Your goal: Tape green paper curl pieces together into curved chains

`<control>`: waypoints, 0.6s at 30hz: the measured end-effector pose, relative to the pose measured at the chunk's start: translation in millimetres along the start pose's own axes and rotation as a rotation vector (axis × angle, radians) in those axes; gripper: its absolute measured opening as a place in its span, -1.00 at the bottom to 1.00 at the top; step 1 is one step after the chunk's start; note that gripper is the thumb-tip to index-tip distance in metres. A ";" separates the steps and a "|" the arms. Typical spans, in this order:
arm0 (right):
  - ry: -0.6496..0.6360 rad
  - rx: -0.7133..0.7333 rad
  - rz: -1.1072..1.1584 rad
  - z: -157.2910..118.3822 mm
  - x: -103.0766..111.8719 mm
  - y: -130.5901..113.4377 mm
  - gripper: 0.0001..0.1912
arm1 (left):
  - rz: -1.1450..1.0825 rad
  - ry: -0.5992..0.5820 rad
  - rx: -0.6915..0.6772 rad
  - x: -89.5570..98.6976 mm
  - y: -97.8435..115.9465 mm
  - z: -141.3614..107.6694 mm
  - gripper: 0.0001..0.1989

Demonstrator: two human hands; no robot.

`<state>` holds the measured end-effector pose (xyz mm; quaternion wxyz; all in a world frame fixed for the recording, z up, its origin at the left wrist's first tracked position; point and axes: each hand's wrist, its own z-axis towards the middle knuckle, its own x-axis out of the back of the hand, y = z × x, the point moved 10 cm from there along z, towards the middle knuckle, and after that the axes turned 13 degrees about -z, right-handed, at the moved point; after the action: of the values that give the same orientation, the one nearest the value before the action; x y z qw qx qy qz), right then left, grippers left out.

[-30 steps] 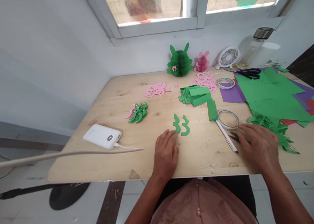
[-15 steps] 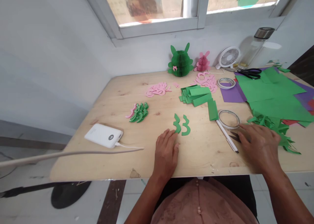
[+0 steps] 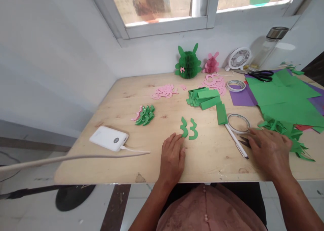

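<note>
My left hand (image 3: 174,155) lies flat on the table, fingers stretched out. Its fingertips touch the lower end of a wavy green paper cutout (image 3: 184,127). A second wavy green cutout (image 3: 193,129) lies just right of that one. At the right, my right hand (image 3: 270,148) is closed over a pair of scissors (image 3: 244,142); their blades stick out to the left, while the palm and fingers hide the handles. Close by lie a white pen (image 3: 236,141), a roll of tape (image 3: 229,123) and a folded green strip (image 3: 221,113).
Green folded strips (image 3: 205,97), pink cutouts (image 3: 164,91) and stacked green pieces (image 3: 145,115) lie farther back. A white power bank (image 3: 108,138) with a cable is at left. Green paper sheets (image 3: 286,92), black-handled scissors (image 3: 263,75), a fan (image 3: 239,58) and a bottle (image 3: 268,49) stand or lie at right.
The view has shifted slightly, so everything sits a little farther right. Both hands stay in nearly the same places on the table.
</note>
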<state>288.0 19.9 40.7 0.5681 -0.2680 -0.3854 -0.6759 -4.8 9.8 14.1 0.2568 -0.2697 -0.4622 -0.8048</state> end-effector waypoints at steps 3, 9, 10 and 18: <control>0.000 -0.002 0.001 0.4 -0.2 -0.2 -0.78 | -0.001 -0.003 0.003 -0.4 -0.5 -0.2 -0.67; 0.001 -0.029 0.002 2.0 0.4 1.5 -0.79 | -0.026 0.051 -0.004 6.0 -0.2 -0.7 -0.70; -0.005 -0.033 0.006 2.1 -0.8 2.1 -0.78 | -0.033 0.065 -0.003 7.7 -0.4 -0.9 -0.70; 0.030 -0.037 0.005 3.0 -0.3 3.4 -0.78 | -0.052 0.087 -0.007 10.5 0.6 -1.4 -0.74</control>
<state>291.2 22.4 42.9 0.5704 -0.2693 -0.3638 -0.6854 -12.2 6.5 21.0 0.2549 -0.2233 -0.4548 -0.8236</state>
